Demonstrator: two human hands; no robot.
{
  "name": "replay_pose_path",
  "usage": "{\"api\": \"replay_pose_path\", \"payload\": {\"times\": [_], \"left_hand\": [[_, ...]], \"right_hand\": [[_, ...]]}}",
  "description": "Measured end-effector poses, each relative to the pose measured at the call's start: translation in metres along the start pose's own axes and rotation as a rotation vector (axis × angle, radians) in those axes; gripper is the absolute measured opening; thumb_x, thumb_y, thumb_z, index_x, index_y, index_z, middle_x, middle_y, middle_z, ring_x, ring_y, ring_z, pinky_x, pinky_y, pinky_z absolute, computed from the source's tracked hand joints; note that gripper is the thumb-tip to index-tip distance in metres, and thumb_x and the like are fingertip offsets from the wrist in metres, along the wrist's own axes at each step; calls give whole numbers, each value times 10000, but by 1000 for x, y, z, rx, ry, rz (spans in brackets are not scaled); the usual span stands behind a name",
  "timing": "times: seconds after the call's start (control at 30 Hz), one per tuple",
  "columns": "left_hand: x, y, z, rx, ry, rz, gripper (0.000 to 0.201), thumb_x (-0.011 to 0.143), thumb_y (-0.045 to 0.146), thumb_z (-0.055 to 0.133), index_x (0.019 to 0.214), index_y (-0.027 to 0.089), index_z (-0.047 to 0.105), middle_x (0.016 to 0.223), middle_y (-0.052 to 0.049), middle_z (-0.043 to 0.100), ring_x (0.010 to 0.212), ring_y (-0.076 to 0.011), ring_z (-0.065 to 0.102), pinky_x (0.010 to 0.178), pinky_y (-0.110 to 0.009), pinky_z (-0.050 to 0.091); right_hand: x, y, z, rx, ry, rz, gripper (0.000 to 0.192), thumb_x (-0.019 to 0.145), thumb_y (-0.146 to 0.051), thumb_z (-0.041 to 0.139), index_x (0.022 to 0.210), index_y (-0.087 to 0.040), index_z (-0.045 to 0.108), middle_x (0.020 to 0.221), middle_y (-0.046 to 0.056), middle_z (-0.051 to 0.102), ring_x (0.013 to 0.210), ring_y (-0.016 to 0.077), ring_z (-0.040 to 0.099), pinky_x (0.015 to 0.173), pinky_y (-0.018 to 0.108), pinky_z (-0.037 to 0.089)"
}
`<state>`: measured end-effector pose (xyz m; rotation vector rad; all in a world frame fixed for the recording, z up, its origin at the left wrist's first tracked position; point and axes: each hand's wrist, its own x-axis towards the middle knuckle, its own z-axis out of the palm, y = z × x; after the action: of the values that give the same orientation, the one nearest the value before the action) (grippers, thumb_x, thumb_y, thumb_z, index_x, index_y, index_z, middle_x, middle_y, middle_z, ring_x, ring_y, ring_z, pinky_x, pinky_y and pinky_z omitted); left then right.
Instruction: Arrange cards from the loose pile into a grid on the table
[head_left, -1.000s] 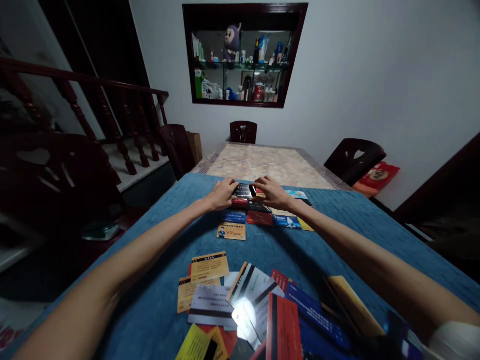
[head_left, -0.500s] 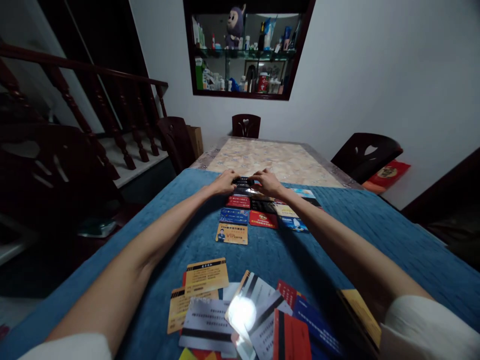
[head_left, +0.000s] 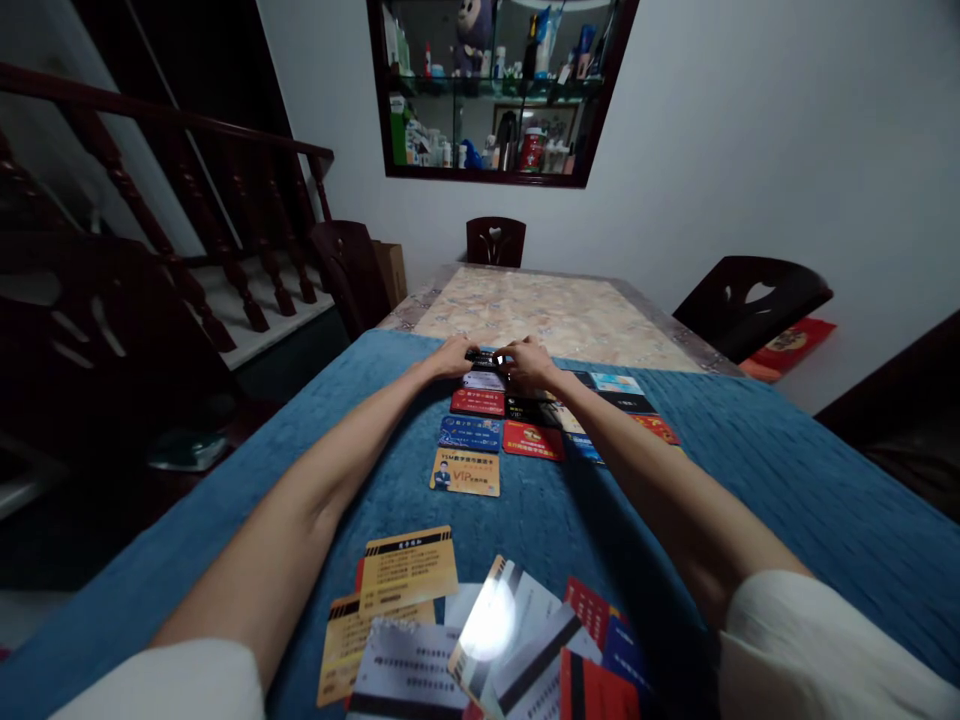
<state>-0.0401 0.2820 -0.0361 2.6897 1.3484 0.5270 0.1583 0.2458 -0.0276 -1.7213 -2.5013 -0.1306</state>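
Where the blue cloth (head_left: 787,470) meets bare tabletop, a dark card (head_left: 484,356) lies flat between both hands: left hand (head_left: 452,357) at its left edge, right hand (head_left: 529,363) at its right, fingers curled down onto it; pinched or merely touched, can't tell. Sorted card rows (head_left: 495,430) just nearer

Dark card (head_left: 484,356) between left hand (head_left: 452,357) and right hand (head_left: 529,362), frame centre: mostly covered by fingers, print unreadable, grip unclear. Right forearm (head_left: 637,470) hides part of card rows (head_left: 592,400) right of centre. Loose card pile (head_left: 480,640) at bottom centre cut off by lower edge; glare blots one card's face. Shelf niche (head_left: 499,90) at top cut off by upper edge, bottle labels too small to read. Left side too dark beyond stair railing (head_left: 187,190).
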Motion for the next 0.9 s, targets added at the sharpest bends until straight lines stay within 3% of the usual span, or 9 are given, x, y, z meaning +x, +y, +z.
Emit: {"api": "replay_pose_path", "payload": {"times": [0.4, 0.7, 0.9], "left_hand": [[4, 0, 2, -1, -60, -14, 466, 642, 79, 522, 1052, 91, 743, 1024, -131, 733, 1062, -303, 633, 958, -371, 496], [4, -2, 4, -15, -77, -20, 465, 655, 84, 508, 1056, 104, 743, 1027, -111, 735, 1050, -274, 642, 959, -349, 497], [-2, -2, 5, -23, -19, -37, 485, 710, 126, 518, 1160, 71, 690, 1181, -140, 680, 1159, -275, 593, 1050, -353, 446]], "right_hand": [[7, -2, 5, -23, -52, 25, 485, 860, -261, 492, 1326, -320, 612, 1280, 95, 653, 1185, 352, 462, 873, 447, 394], [8, -5, 7, -26, -43, 37, 465, 878, -280, 452, 1307, -308, 629, 1296, 114, 631, 1206, 358, 445, 889, 479, 408], [-1, -5, 3, -12, 1, 34, 420, 943, -328, 386, 1277, -316, 640, 1321, 107, 600, 1198, 343, 424, 883, 473, 400]]}}
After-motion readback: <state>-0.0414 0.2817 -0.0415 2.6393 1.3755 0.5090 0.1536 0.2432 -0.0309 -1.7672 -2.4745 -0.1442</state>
